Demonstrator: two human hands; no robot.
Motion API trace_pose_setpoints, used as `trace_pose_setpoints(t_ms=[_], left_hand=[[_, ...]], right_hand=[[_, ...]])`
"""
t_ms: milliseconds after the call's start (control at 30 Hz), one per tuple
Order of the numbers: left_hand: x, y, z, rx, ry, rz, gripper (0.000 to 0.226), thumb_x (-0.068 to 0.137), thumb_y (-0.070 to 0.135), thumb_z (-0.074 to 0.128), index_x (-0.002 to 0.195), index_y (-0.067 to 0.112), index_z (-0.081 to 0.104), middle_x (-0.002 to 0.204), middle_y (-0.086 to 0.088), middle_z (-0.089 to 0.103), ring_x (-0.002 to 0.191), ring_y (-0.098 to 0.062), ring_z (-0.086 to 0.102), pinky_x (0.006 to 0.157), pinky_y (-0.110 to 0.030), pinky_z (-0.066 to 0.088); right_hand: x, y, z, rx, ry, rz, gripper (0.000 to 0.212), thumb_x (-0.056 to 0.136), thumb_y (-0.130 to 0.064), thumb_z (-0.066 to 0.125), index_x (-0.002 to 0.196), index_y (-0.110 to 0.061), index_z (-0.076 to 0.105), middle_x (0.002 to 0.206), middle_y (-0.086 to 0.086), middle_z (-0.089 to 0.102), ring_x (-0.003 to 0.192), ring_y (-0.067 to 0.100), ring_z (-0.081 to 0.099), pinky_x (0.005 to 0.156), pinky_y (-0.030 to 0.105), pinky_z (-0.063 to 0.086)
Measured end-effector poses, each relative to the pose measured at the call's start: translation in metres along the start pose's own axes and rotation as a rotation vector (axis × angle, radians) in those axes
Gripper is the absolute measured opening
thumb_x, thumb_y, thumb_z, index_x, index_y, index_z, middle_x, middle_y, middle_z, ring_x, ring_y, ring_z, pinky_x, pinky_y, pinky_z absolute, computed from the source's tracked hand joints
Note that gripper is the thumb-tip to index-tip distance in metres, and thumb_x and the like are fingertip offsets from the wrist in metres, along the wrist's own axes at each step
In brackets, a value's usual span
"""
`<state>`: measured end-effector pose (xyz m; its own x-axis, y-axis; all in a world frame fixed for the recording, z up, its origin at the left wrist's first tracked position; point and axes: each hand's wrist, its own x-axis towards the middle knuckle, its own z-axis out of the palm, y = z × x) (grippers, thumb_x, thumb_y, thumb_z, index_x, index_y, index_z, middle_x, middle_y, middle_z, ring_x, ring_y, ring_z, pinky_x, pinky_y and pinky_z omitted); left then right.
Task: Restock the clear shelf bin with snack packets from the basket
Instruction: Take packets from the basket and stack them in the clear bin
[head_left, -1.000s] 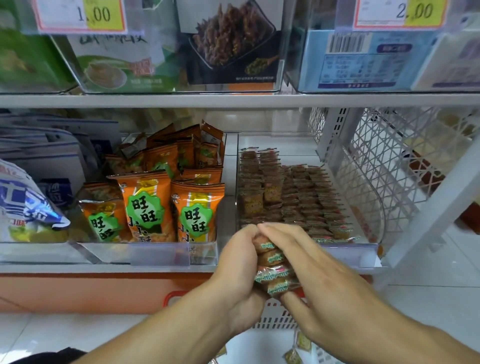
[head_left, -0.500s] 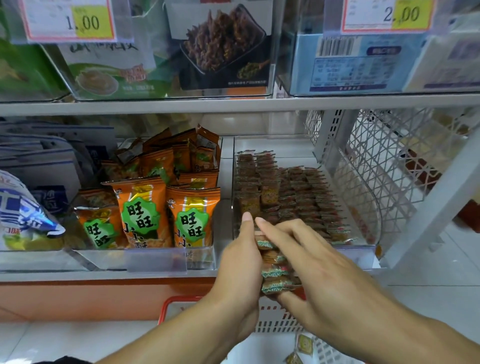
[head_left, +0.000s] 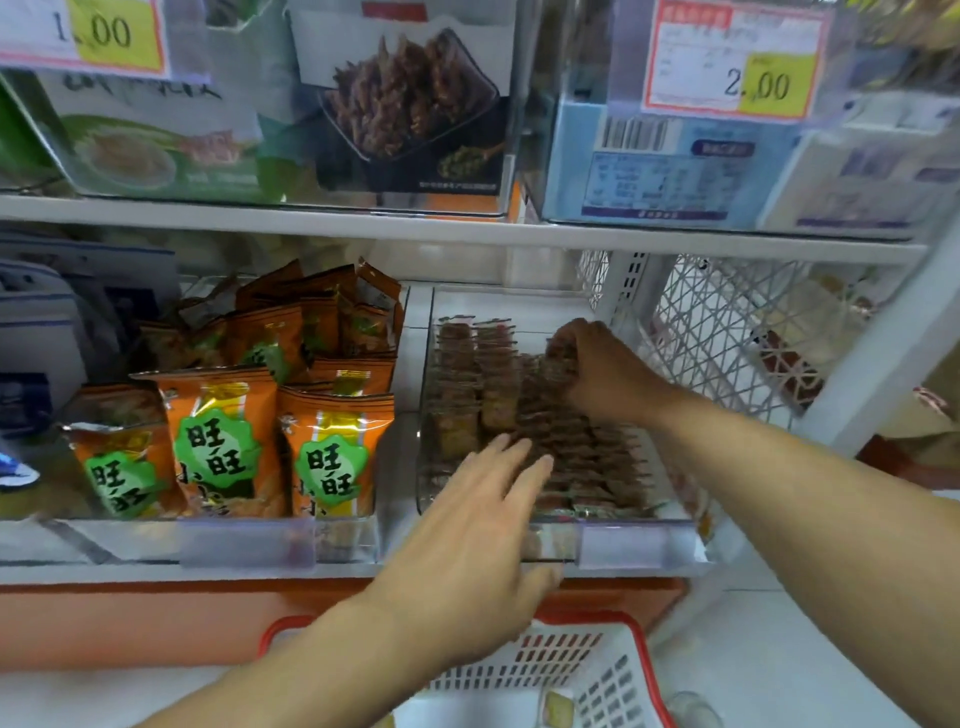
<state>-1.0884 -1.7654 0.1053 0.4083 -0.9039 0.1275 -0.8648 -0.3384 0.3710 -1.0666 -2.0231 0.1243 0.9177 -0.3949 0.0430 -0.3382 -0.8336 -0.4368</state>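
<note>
A clear shelf bin (head_left: 631, 545) on the lower shelf holds rows of small brown snack packets (head_left: 582, 457). My right hand (head_left: 602, 371) reaches deep into the bin, fingers curled round a stack of the packets at the back of a row. My left hand (head_left: 483, 525) hovers over the bin's front edge with fingers straight and spread, holding nothing. Below the shelf stands a white basket with a red rim (head_left: 618, 670); a few packets (head_left: 558, 709) lie in it.
Left of the bin, another clear bin holds orange and green snack bags (head_left: 218, 441). A white shelf board (head_left: 467, 228) runs close above. A white lattice side panel (head_left: 727, 332) bounds the bin on the right. Boxed goods and price tags (head_left: 732, 62) fill the upper shelf.
Both hands held a stack of packets together in front of the bin. My right hand has carried the stack up and back into the bin; my left hand has let go and opened.
</note>
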Motion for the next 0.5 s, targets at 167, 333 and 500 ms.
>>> trace_pose_setpoints(t_ms=[167, 333, 500], left_hand=[[0.006, -0.008, 0.010, 0.065, -0.096, -0.063, 0.097, 0.096, 0.059, 0.051, 0.160, 0.028, -0.016, 0.169, 0.006, -0.019, 0.152, -0.013, -0.026, 0.110, -0.026, -0.023], [0.001, -0.010, 0.015, 0.116, -0.194, -0.003, 0.099, 0.095, 0.063, 0.050, 0.160, 0.029, -0.016, 0.168, 0.006, -0.024, 0.149, -0.010, -0.033, 0.102, -0.023, -0.033], [-0.001, -0.011, 0.013, 0.098, -0.203, 0.018, 0.096, 0.096, 0.060, 0.052, 0.161, 0.031, -0.012, 0.169, 0.003, -0.022, 0.152, -0.014, -0.028, 0.112, -0.028, -0.025]], right_hand=[[0.055, 0.003, 0.010, 0.071, -0.084, 0.050, 0.020, 0.087, -0.024, 0.069, 0.095, -0.025, 0.051, 0.104, 0.004, 0.049, 0.100, 0.022, 0.054, 0.076, 0.027, 0.039], [0.064, -0.001, 0.023, 0.275, 0.051, 0.171, 0.077, 0.085, -0.010, 0.074, 0.147, -0.018, 0.030, 0.133, 0.009, 0.039, 0.112, 0.023, 0.049, 0.085, 0.027, 0.038], [0.054, -0.005, 0.035, 0.406, 0.062, 0.234, 0.075, 0.087, -0.008, 0.067, 0.148, -0.021, 0.027, 0.108, 0.008, 0.061, 0.098, 0.029, 0.061, 0.082, 0.041, 0.051]])
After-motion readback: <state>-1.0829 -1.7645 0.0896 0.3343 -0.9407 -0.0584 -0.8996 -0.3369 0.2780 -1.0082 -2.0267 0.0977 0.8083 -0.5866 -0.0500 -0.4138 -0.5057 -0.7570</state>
